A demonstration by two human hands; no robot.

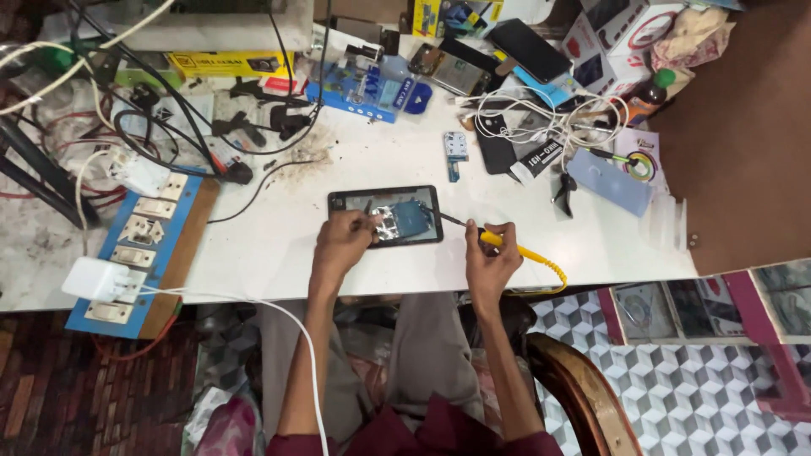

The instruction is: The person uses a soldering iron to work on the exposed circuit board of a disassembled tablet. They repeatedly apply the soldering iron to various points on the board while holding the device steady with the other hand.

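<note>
An opened phone (386, 214) with its blue circuit board exposed lies flat on the white table (279, 245) in front of me. My left hand (345, 239) rests on the phone's left half, its fingers pinched on a thin tool over the board. My right hand (489, 253) grips a yellow-handled soldering iron (507, 247). The iron's dark tip reaches left to the phone's right edge, and its yellow coiled cord trails off to the right.
A blue switchboard (139, 245) with a white charger plugged in sits at the left edge. Tangled black and white cables, small boxes, several phones and parts crowd the table's back. A wooden chair arm (583, 388) curves at lower right.
</note>
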